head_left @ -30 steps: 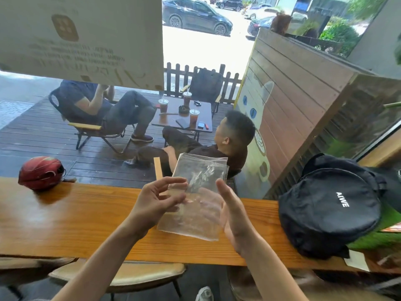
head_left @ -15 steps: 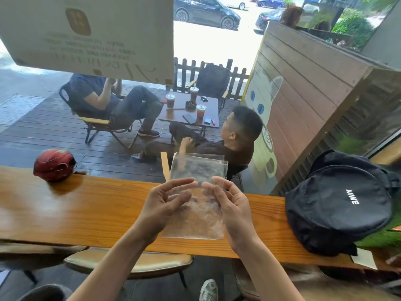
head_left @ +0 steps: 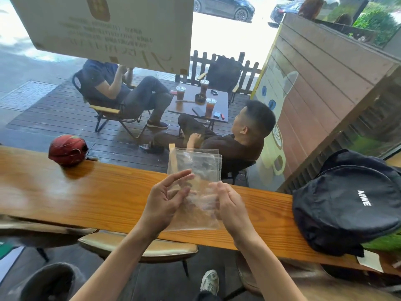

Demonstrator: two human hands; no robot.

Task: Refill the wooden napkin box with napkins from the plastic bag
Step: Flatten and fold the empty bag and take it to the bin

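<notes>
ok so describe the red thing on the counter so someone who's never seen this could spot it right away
Follow the long wooden counter along the window to its far left end. There, at the back edge against the glass, sits a dark red helmet, rounded and scuffed. It is the only red, dome-shaped item on the counter; the black backpack lies at the opposite, right end.

Both hands hold clear plastic bag (head_left: 196, 181) upright above desk (head_left: 86, 196): left hand (head_left: 165, 203) pinches left side, right hand (head_left: 230, 205) right side. Black backpack (head_left: 347, 205) right of bag.
</notes>
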